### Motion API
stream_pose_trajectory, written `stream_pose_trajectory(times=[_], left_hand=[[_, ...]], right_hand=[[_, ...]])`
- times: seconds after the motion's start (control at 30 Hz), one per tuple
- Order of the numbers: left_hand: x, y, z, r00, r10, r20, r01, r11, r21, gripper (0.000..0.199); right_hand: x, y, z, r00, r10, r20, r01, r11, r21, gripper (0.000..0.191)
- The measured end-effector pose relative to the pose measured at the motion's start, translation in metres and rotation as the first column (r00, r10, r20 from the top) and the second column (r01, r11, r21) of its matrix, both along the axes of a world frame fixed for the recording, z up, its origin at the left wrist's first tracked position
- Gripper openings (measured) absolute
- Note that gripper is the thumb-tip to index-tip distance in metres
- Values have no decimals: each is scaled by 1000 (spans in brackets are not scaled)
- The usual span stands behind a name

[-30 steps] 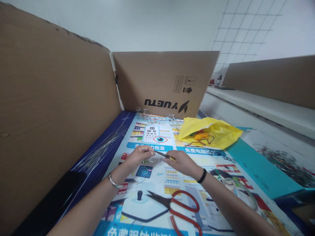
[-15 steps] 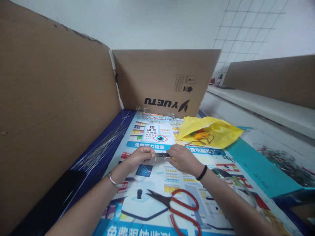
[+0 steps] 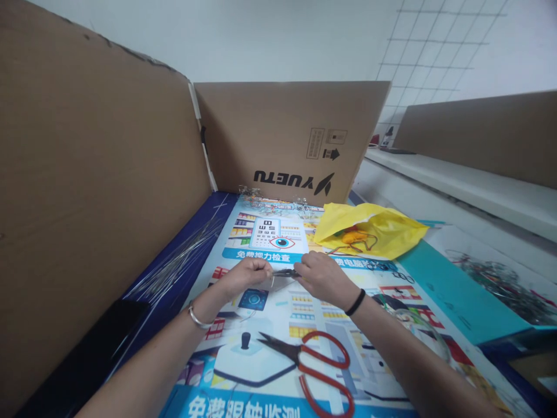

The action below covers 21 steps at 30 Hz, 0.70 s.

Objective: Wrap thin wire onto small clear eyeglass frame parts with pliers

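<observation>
A tall, plain brown cardboard panel [image 3: 96, 162] fills the left side. Beside it spreads the surface, dark blue along its left edge and otherwise covered by a colourful printed sheet [image 3: 270, 316] with an eye chart and white Chinese lettering on blue bands. A second brown cardboard panel [image 3: 278, 128] stands at the far end, bearing upside-down black "YUETU" print. On the right, a flat teal strip [image 3: 456, 290] runs along the sheet, with a tangled heap of thin dark and coloured wires [image 3: 505, 284] just beyond it.

An open yellow pouch [image 3: 391, 232] lies at the far right of the sheet, an orange corded bundle [image 3: 354, 237] showing at its mouth. A flat, glossy black object [image 3: 100, 348] lies at the lower left, close to a loose bundle of long, thin silvery wires [image 3: 178, 258]. Scissors with dark blades and looped red handles [image 3: 324, 380] lie nearest the person, blades pointing left.

Over the middle of the sheet, the right hand [image 3: 324, 280] is closed around small dark-nosed pliers [image 3: 286, 273], their tip pointing left toward the left hand [image 3: 250, 276]. The left hand's fingers are pinched together on a thin pale wire [image 3: 273, 281], which hangs beside the pliers' tip; whether the pliers grip it is too small to tell.
</observation>
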<state>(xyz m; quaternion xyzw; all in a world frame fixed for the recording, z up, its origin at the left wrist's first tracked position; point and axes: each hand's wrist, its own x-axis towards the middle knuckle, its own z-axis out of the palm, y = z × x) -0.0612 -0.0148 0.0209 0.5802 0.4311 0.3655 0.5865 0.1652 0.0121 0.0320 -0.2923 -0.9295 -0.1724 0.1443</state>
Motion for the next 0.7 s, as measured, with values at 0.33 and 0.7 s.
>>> stream_pose_trajectory(times=[0.33,0.7], left_hand=[[0,-1,-1,999,-22,33,23,1000,-10,16],[4,-4,3,998,2,57,0,999,-45,15]], right_hand=[[0,0,-4,1000,9,-13,-8,998,56,18],[1,4,-14,999,2,-40,-2,1000,-5,16]])
